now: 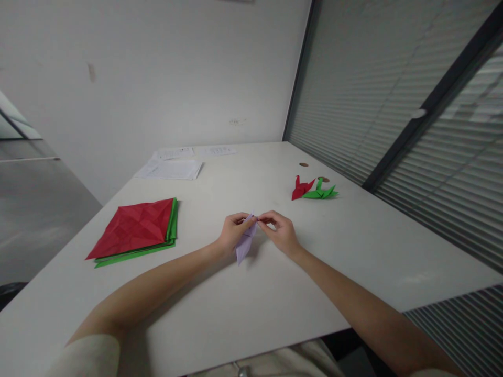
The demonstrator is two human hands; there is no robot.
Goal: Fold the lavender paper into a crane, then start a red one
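A folded piece of lilac origami paper (245, 244) is held up above the white table, one pointed end hanging down toward me. My left hand (234, 230) is closed on its body, thumb in front and fingers behind. My right hand (281, 230) pinches its upper right tip between thumb and forefinger. Both hands' fingertips nearly meet there, so that tip is mostly hidden. Beyond my right hand stand a red origami crane (302, 187) and a green origami crane (321, 190), side by side and touching or nearly so.
On the left of the table (220, 314) lies a stack of creased paper sheets, a red sheet (137, 225) over green sheets (172, 230). White printed papers (173, 168) are at the far left. Two round cable holes (304, 164) sit near the right edge, beside a wall with blinds (353, 115).
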